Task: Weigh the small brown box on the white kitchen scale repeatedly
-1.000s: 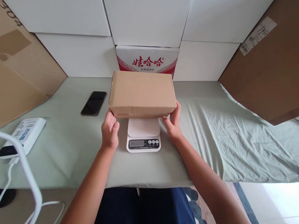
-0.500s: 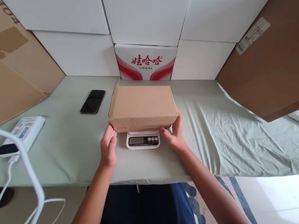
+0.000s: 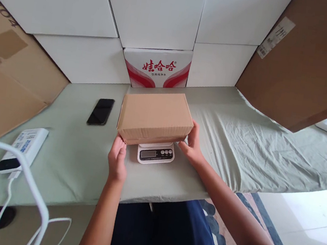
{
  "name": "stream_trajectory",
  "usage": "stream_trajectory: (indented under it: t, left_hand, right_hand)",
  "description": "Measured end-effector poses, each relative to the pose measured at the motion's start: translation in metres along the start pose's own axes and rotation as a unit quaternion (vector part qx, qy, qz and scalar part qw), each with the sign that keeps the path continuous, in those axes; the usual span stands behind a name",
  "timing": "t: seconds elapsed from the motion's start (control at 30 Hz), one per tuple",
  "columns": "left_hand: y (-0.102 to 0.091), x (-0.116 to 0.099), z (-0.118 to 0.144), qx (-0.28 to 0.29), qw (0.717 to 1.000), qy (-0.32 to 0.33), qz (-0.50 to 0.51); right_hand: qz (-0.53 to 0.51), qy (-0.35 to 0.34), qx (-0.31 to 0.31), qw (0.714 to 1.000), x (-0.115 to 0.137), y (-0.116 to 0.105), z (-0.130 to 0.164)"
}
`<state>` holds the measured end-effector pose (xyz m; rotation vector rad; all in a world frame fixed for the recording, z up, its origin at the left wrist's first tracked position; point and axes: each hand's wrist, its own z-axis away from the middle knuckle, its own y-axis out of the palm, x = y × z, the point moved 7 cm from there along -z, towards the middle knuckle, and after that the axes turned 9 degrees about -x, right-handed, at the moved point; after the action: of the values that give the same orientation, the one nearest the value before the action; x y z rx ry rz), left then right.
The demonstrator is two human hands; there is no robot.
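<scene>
A brown cardboard box (image 3: 156,115) rests on or just over a small white digital scale (image 3: 156,154), whose display and buttons stick out at the near side. The rest of the scale is hidden beneath the box. My left hand (image 3: 117,158) grips the box's near left corner, with its fingertips tucked out of sight. At the near right corner, my right hand (image 3: 193,145) holds the other end, thumb along the front and fingers around the side. Whether the box bears fully on the scale cannot be seen.
Left of the box lies a black phone (image 3: 101,111). A white power bank (image 3: 22,150) with a cable sits farther left, behind a curved white tube (image 3: 32,179). White boxes and a red-and-white printed carton (image 3: 158,70) line the back. Big brown cartons (image 3: 308,65) flank the green cloth (image 3: 223,147).
The box and scale stay in nearly the same place, and both hands remain on the box. The whole view has shifted very slightly.
</scene>
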<state>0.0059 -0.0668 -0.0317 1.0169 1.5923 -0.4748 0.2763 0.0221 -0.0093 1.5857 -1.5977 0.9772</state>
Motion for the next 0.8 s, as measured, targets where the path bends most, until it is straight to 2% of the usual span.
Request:
stream_trajectory:
  t: [0.17,0.27,0.37,0.47,0.57,0.63,0.7,0.8]
  left_hand:
    - [-0.001,-0.01,0.0,-0.019,0.999,0.049,0.014]
    - [0.0,-0.004,0.003,-0.002,0.999,0.034,0.011]
    - [0.0,-0.002,-0.002,0.0,1.0,0.017,0.018]
    - [0.007,-0.015,-0.027,-0.011,0.999,0.031,0.041]
    - [0.028,-0.024,-0.072,0.021,0.997,0.047,0.05]
    - [0.042,-0.015,-0.102,0.028,0.998,0.039,0.046]
    - [0.053,0.005,-0.124,0.027,0.998,0.012,0.053]
    - [0.059,0.038,-0.137,0.017,0.998,-0.024,0.058]
  right_hand:
    - [0.03,-0.036,-0.031,0.998,0.006,-0.006,0.0]
    - [0.044,-0.048,-0.022,0.998,0.013,0.0,0.003]
    - [0.034,-0.03,-0.013,0.999,0.02,0.008,0.003]
    - [0.015,-0.028,-0.011,0.999,0.03,0.014,-0.013]
    - [0.008,-0.066,-0.029,0.997,0.036,0.021,-0.047]
    - [0.016,-0.07,-0.032,0.997,0.024,0.029,-0.072]
    - [0.024,-0.063,-0.036,0.997,0.001,0.038,-0.091]
    - [0.025,-0.015,-0.057,0.998,-0.04,0.045,-0.105]
